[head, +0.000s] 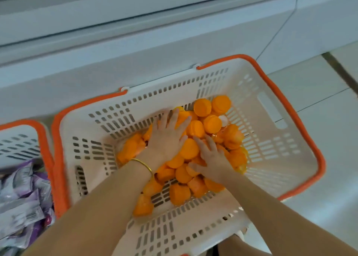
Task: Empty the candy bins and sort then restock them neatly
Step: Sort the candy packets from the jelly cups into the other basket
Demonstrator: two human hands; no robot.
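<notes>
A long white cabinet (135, 42) with a sliding top fills the space beyond the big basket, and pale floor tiles (319, 104) with dark joints lie to its right. The big basket (271, 149) is white slotted plastic with an orange rim and a handle slot in its right wall. It stands against the foot of the cabinet. A second basket (21, 137) of the same make sits just to its left, cut off by the frame edge, with purple and silver packets (23, 193) inside, too blurred to read.

The orange candies (202, 107) are small, round, cup-shaped pieces heaped on the big basket's floor, mostly toward its right half. One whitish piece (223, 120) shows among them.

The left hand (166, 139) lies flat on the heap with its fingers splayed and grips nothing. The right hand (213, 159) rests beside it with its fingers spread over the candies. Its thumb is against one piece, and whether it pinches that piece cannot be told. A gold bangle (143, 163) circles the left wrist.
</notes>
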